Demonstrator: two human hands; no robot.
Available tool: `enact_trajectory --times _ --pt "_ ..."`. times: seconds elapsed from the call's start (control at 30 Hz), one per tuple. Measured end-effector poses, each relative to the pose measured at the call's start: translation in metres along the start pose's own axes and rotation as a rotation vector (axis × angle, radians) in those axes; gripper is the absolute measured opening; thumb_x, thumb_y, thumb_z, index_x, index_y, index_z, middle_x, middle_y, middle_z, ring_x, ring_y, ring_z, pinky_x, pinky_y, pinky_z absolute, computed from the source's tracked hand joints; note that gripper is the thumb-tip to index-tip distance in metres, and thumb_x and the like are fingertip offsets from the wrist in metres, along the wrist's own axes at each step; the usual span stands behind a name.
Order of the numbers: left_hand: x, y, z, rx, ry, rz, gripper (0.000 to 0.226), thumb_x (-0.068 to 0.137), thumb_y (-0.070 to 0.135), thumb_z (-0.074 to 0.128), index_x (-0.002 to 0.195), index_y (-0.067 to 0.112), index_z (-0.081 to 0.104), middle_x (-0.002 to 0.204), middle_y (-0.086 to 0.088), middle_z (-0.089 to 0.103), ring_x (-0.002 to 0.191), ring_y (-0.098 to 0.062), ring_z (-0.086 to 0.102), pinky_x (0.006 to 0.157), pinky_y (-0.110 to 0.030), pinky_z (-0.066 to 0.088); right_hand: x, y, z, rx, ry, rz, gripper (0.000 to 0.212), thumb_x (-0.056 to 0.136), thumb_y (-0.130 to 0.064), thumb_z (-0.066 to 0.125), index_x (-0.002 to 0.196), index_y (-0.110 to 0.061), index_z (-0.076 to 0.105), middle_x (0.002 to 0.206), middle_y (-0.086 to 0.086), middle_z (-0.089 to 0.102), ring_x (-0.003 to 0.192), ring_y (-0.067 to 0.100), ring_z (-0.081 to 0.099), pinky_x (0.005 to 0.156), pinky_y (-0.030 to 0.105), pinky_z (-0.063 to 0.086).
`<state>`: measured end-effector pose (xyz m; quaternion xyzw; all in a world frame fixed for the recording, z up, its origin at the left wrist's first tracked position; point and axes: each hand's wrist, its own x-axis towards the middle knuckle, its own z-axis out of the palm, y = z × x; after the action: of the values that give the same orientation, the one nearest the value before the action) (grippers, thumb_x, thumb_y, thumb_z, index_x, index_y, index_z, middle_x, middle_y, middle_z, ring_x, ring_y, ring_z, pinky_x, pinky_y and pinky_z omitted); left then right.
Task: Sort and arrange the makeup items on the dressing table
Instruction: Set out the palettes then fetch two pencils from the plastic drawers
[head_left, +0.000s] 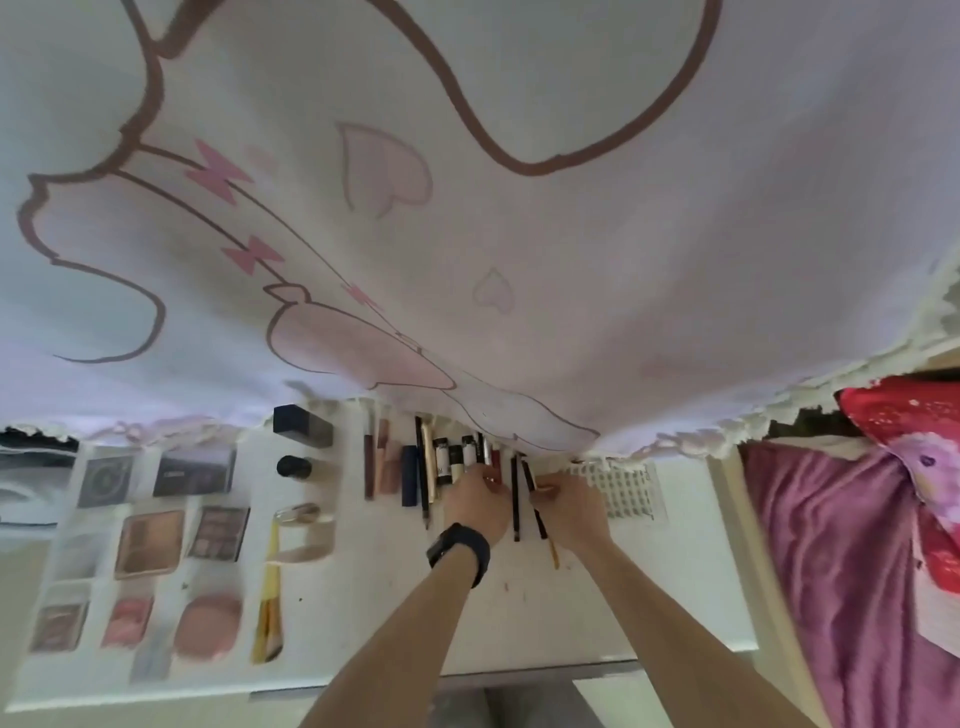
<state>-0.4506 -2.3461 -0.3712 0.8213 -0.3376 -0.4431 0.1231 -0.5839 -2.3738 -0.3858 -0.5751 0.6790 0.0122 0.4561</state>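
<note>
Viewed from above the white desk (363, 597), with both forearms stretched forward to a row of tubes and pencils (452, 467) laid side by side along the far edge, partly under the hem of a hanging white cloth (519, 208) printed with pink hearts and bows

At the near ends of the short tubes, the left hand (475, 501), a black watch (460, 553) on its wrist, fingers curled; cannot tell whether clamped on a tube or only touching

Just beside it, the right hand (569, 512), fingers together and pinched on a slim black pencil (532, 493), slightly tilted. Between the two hands, flat on the desk, a straighter dark pencil (515, 499). Below the right thumb side, a thin gold stick (553, 553) poking out toward the near edge

To the left, well apart from the hands: palettes (150, 535) set in rows, a round pink puff (208, 626), a long yellow packet (268, 597), a black-capped box bottle (303, 427)

Near the right hand, on its far side, a white perforated basket (621, 491) against the cloth hem. Beyond the desk's right edge, purple fabric (831, 571) and red patterned fabric (904, 426)
</note>
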Motion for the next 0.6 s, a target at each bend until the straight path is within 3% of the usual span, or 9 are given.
enact_trajectory --times 0.1,0.2,0.3,0.37,0.47,0.6 --pt "-0.001 -0.021 -0.001 0.129 0.077 0.165 0.034 0.093 0.021 0.051 0.126 0.028 0.058 0.121 0.002 0.062 0.112 -0.019 0.057 0.090 -0.038 0.054 0.004 -0.009 0.005 -0.023 0.048 -0.058 0.020 0.093 -0.019 0.057 0.087 -0.026 0.075 0.067 -0.011 0.065 0.062 0.010 0.055 0.047 0.011 0.030" --pt "-0.001 -0.048 -0.003 0.416 0.180 0.380 0.046 0.091 0.023 0.056 0.137 0.025 0.051 0.140 0.002 0.051 0.133 -0.021 0.040 0.105 -0.033 0.041 0.009 -0.016 0.011 -0.024 0.087 -0.074 0.026 0.097 -0.017 0.054 0.076 -0.013 0.068 0.070 -0.001 0.067 0.068 0.019 0.062 0.052 0.020 0.037" --pt "-0.001 -0.070 -0.007 0.564 0.166 0.502 0.060 0.091 0.031 0.056 0.148 0.023 0.040 0.157 0.001 0.034 0.148 -0.023 0.024 0.118 -0.037 0.024 0.007 -0.018 0.018 0.008 0.131 -0.080 0.029 0.095 -0.013 0.055 0.067 -0.010 0.058 0.065 0.003 0.063 0.067 0.023 0.059 0.052 0.019 0.032" --pt "0.000 -0.082 -0.009 0.633 0.126 0.530 0.068 0.093 0.039 0.051 0.154 0.025 0.027 0.164 0.002 0.017 0.153 -0.021 0.005 0.122 -0.039 0.006 0.000 -0.016 0.022 0.056 0.142 -0.078 0.014 0.095 -0.012 0.057 0.088 -0.009 0.070 0.088 0.004 0.074 0.082 0.022 0.067 0.068 0.020 0.043" --pt "0.003 -0.094 -0.011 0.717 0.074 0.554 0.078 0.094 0.051 0.044 0.159 0.028 0.008 0.167 0.003 -0.006 0.150 -0.018 -0.022 0.117 -0.040 -0.019 -0.013 -0.011 0.028 0.091 0.117 -0.075 0.032 0.097 -0.011 0.058 0.128 -0.010 0.064 0.124 0.004 0.069 0.106 0.020 0.068 0.093 0.028 0.049" --pt "0.011 -0.102 -0.015 0.789 0.078 0.586 0.088 0.091 0.066 0.040 0.157 0.032 -0.007 0.162 0.005 -0.024 0.143 -0.023 -0.036 0.114 -0.046 -0.027 -0.027 0.003 0.039 -0.075 0.129 -0.219 0.048 0.094 -0.017 0.066 0.141 -0.015 0.055 0.132 0.002 0.064 0.112 0.020 0.064 0.098 0.034 0.051"
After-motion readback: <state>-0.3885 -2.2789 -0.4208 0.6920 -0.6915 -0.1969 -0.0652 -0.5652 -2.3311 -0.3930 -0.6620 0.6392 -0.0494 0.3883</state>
